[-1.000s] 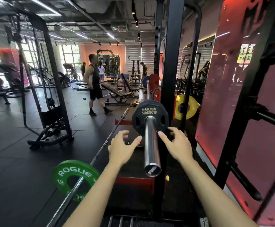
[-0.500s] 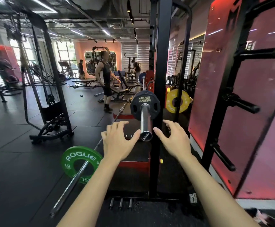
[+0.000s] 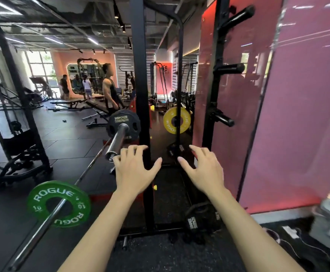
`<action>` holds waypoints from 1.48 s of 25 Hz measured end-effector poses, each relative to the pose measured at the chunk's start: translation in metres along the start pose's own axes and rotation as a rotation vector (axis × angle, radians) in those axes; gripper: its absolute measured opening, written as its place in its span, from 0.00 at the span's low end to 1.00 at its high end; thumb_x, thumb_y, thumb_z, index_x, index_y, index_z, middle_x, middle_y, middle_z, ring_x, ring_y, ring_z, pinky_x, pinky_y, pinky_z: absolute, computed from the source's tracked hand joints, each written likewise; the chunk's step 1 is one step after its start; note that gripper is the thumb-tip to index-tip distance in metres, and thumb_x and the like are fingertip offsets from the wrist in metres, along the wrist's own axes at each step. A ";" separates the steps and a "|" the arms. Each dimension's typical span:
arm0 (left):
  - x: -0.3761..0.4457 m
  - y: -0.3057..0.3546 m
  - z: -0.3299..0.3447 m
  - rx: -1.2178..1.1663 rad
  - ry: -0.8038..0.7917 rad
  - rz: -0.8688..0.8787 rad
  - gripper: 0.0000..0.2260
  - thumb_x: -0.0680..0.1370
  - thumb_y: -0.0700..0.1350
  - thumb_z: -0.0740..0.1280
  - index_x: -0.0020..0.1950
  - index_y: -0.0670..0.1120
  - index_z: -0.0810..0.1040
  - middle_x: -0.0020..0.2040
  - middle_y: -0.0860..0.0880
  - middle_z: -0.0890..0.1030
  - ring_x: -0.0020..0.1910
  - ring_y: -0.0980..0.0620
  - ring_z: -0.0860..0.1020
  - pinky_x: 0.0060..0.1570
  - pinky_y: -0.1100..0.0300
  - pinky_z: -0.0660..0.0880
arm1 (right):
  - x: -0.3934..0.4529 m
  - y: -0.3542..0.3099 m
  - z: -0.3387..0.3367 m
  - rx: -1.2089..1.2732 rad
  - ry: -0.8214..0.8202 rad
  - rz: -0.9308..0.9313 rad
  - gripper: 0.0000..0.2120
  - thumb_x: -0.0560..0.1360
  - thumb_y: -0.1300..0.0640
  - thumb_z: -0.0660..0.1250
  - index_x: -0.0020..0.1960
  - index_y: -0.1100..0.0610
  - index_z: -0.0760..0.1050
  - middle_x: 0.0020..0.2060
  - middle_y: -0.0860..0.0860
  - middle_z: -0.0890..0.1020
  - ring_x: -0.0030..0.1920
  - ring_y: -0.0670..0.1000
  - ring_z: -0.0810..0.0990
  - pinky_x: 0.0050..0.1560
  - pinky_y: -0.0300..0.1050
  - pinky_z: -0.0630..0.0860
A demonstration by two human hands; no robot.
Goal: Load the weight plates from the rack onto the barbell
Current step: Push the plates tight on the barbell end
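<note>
Black plate (image 3: pixel 122 122) sits on the barbell sleeve (image 3: pixel 117 143); my left hand (image 3: pixel 134 169) and right hand (image 3: pixel 203 169) hover apart, fingers spread, holding nothing.

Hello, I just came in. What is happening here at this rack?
A person is loading a barbell in a gym. A black Hammer Strength plate already sits on its sleeve. The left hand and the right hand are open and hold nothing, raised in front of the black rack upright. A green Rogue plate is on another bar lower left, and a yellow plate stands behind the rack.
</note>
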State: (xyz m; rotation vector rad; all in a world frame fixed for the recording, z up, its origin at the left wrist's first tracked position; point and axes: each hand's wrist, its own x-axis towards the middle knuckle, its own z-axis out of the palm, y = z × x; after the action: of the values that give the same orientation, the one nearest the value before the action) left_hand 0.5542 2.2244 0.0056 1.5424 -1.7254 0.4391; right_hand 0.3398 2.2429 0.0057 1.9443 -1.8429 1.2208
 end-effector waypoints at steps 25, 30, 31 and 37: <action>0.167 0.195 0.241 -0.176 -0.086 0.164 0.32 0.74 0.70 0.54 0.71 0.53 0.70 0.64 0.53 0.73 0.63 0.49 0.69 0.61 0.48 0.64 | 0.184 0.256 -0.001 -0.384 0.080 0.182 0.30 0.76 0.33 0.56 0.71 0.50 0.67 0.59 0.51 0.76 0.58 0.55 0.73 0.54 0.51 0.74; 0.199 0.200 0.303 -0.225 -0.152 0.143 0.31 0.74 0.69 0.55 0.72 0.54 0.67 0.65 0.54 0.72 0.63 0.51 0.68 0.63 0.49 0.64 | 0.232 0.301 0.026 -0.362 0.109 0.225 0.25 0.78 0.39 0.60 0.71 0.50 0.69 0.59 0.52 0.76 0.59 0.56 0.72 0.53 0.51 0.74; 0.206 0.202 0.316 -0.227 -0.156 0.148 0.32 0.74 0.69 0.56 0.73 0.54 0.66 0.65 0.54 0.72 0.63 0.51 0.68 0.63 0.48 0.64 | 0.241 0.312 0.031 -0.364 0.113 0.225 0.24 0.78 0.41 0.60 0.70 0.51 0.69 0.58 0.53 0.76 0.59 0.56 0.72 0.52 0.51 0.73; 0.258 0.219 0.392 -0.173 -0.150 0.137 0.35 0.71 0.67 0.63 0.75 0.57 0.60 0.66 0.53 0.72 0.64 0.50 0.68 0.63 0.47 0.65 | 0.308 0.388 0.071 -0.350 0.116 0.178 0.23 0.78 0.44 0.63 0.70 0.51 0.71 0.57 0.53 0.77 0.58 0.56 0.73 0.46 0.50 0.74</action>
State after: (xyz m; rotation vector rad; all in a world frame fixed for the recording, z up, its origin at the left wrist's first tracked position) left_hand 0.2310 1.8197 -0.0102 1.3682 -1.9386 0.2387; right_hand -0.0161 1.8912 0.0158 1.5221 -2.0408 0.9513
